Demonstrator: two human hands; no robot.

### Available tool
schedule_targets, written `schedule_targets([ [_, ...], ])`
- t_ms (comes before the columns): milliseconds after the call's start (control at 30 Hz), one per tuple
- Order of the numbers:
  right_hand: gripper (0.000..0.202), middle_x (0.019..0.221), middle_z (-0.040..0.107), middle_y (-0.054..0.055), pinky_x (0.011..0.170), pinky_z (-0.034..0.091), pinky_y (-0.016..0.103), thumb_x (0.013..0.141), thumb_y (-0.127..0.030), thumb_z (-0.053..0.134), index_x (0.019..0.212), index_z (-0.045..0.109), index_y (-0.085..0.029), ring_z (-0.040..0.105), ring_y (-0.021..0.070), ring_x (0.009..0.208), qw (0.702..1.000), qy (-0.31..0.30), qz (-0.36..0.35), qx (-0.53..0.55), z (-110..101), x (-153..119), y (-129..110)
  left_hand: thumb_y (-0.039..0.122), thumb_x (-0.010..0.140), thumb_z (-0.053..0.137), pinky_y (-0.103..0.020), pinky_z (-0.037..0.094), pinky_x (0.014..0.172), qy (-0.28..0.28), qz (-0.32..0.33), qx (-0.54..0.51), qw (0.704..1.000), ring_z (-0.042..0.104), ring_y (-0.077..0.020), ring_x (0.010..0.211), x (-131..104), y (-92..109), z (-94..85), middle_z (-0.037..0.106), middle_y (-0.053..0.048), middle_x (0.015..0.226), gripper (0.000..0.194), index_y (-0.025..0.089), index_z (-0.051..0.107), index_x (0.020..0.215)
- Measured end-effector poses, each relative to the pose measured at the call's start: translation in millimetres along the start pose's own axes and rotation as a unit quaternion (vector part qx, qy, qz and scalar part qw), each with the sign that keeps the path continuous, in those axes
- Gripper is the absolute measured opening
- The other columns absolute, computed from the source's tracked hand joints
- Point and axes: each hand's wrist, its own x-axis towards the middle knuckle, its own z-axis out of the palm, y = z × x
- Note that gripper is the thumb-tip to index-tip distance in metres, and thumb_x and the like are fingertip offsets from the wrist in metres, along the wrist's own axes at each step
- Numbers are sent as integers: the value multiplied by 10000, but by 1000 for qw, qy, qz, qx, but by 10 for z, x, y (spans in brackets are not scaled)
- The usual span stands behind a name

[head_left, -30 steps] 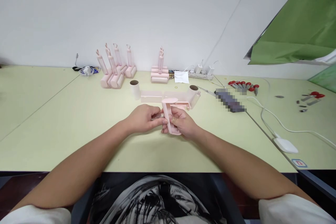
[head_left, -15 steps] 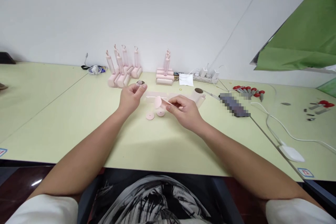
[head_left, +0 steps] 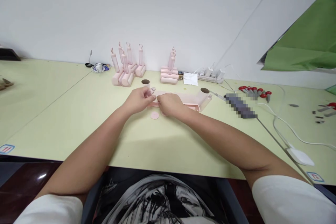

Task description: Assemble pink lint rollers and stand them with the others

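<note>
My left hand (head_left: 137, 100) is closed round a small clear piece (head_left: 151, 90) whose end shows above the fingers. Close beside it, my right hand (head_left: 170, 104) has its fingers pressed together at a pink part; what they pinch is too small to make out. A pink trough-like piece (head_left: 193, 106) lies to the right of my right hand. Below the hands is a flat pink disc (head_left: 154, 115) on the table (head_left: 147, 147). One tube with a dark open end (head_left: 145, 82) stands behind my left hand, another (head_left: 204, 91) to the right.
Several pink assembled pieces (head_left: 126, 78) stand at the wall, with more (head_left: 169, 76) to their right. Beyond are a power strip (head_left: 210, 78), a white paper (head_left: 190, 79), a blurred dark phone-like object (head_left: 240, 106), red-handled tools (head_left: 254, 91) and a white charger (head_left: 300, 156).
My hands have come together. The pink piece from my right hand now seems to lie on the table. A tube stands behind my left hand, and the view has shifted slightly.
</note>
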Motion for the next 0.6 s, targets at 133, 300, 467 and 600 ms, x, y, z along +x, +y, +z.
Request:
schedule_targets([
  [133, 255, 1002, 716, 183, 715, 465, 330, 893, -157, 513, 1086, 680, -144, 688, 300, 928, 1000, -12, 7, -4, 40, 16, 35, 382, 792, 614, -278, 331, 557, -64, 2, 42, 997, 501, -157, 603, -2, -53, 26, 562, 8, 658, 258, 211, 463, 673],
  [300, 279, 1005, 720, 181, 712, 462, 333, 910, -195, 473, 1100, 672, -152, 689, 298, 912, 999, -7, 30, 6, -35, -73, 54, 407, 764, 644, -280, 323, 542, -138, 18, 73, 988, 508, -167, 588, 2, -112, 17, 546, 19, 626, 277, 221, 464, 665],
  [467, 271, 949, 725, 138, 651, 423, 323, 927, -215, 417, 1024, 665, -163, 682, 276, 830, 999, 12, 22, 36, -43, -451, -19, 376, 685, 696, -273, 296, 508, -189, 10, 83, 978, 502, -164, 563, -22, -71, -6, 551, 18, 615, 269, 222, 479, 647],
  [600, 244, 987, 717, 119, 638, 410, 319, 932, -244, 425, 980, 651, -165, 672, 263, 829, 998, -28, 2, 57, 67, -749, -109, 397, 627, 736, -281, 255, 484, -206, 8, 102, 973, 462, -153, 495, -51, -43, 14, 526, 19, 567, 314, 226, 475, 601],
])
